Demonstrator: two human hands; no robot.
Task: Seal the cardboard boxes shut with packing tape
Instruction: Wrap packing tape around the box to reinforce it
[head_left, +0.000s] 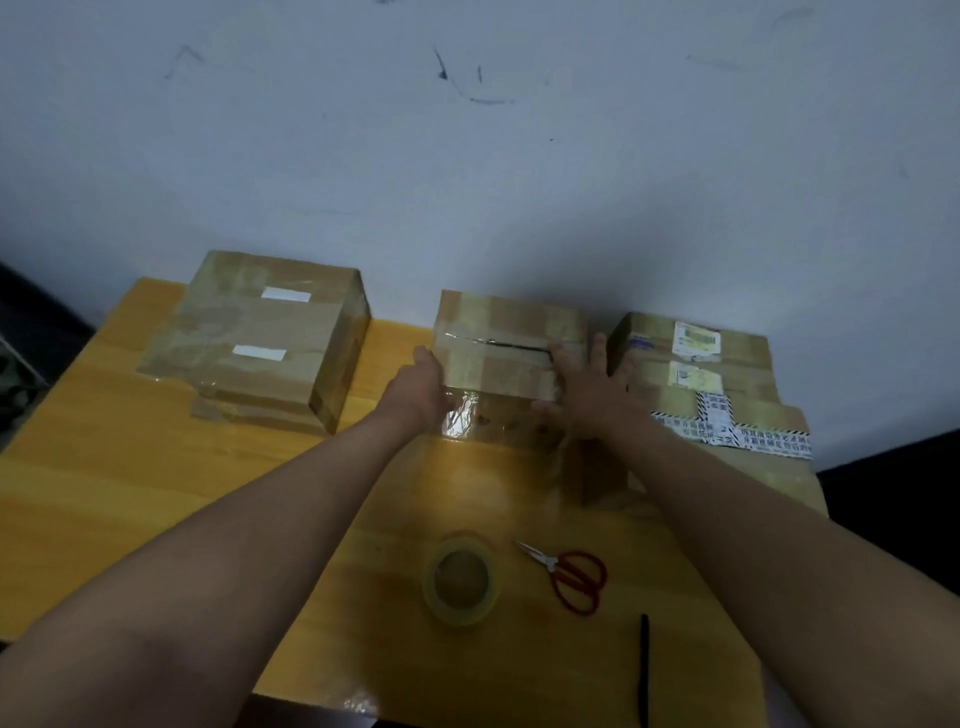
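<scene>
Three cardboard boxes stand in a row at the back of the yellow table (156, 467). The middle box (498, 364) has a dark open seam across its top and shiny clear tape on its front face. My left hand (421, 387) presses against its left front corner, fingertips hidden by the box. My right hand (587, 384) lies flat with spread, straight fingers on its right side and top edge. The left box (270, 332) is taped over and bears two white labels. The right box (696, 374) carries shipping labels and printed black-and-white tape. A clear tape roll (460, 579) lies near me.
Red-handled scissors (571, 574) lie just right of the tape roll. A black pen (644, 665) rests near the table's front right edge. A white wall rises directly behind the boxes. Dark floor shows past both table ends.
</scene>
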